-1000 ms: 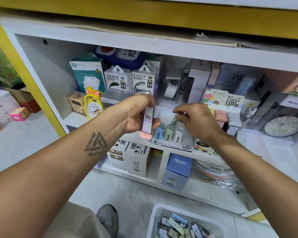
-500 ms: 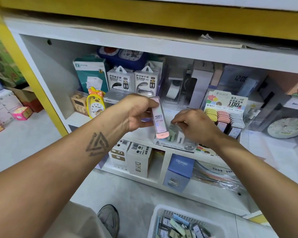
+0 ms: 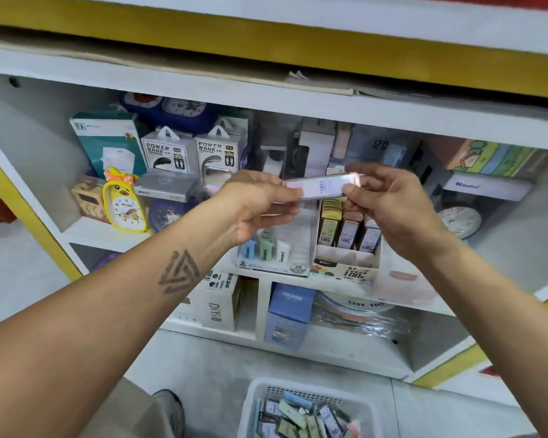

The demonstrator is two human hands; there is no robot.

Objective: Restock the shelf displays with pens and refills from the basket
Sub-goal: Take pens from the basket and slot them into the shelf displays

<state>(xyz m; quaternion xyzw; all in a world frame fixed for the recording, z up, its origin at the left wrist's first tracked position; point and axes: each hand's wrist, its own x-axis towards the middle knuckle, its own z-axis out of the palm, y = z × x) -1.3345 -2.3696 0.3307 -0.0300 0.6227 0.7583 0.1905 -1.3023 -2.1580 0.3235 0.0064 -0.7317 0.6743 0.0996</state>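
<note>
Above the two small display boxes on the white shelf (image 3: 117, 237), both hands hold one slim pink refill case (image 3: 321, 187) level between them: the left hand (image 3: 253, 207) pinches its left end between thumb and fingers, and the right hand (image 3: 389, 200) pinches the right end the same way. Below it stands the clear tray (image 3: 274, 257) with blue, green and white cases upright in its slots, and just beside that, to the right, the cardboard display box (image 3: 345, 260) with rows of yellow, pink and lilac cases. On the floor near the person's shoe sits the white basket (image 3: 310, 393), holding a loose heap of similar cases. Such a case looks light, stiff and smooth-sided, probably hard plastic, so it should not bend but could slip from a loose pinch. Holding it by the narrow edges near one end, as now, seems the soundest grip, leaving the other end free to slide down into a slot. A firm squeeze should do it no harm.
</note>
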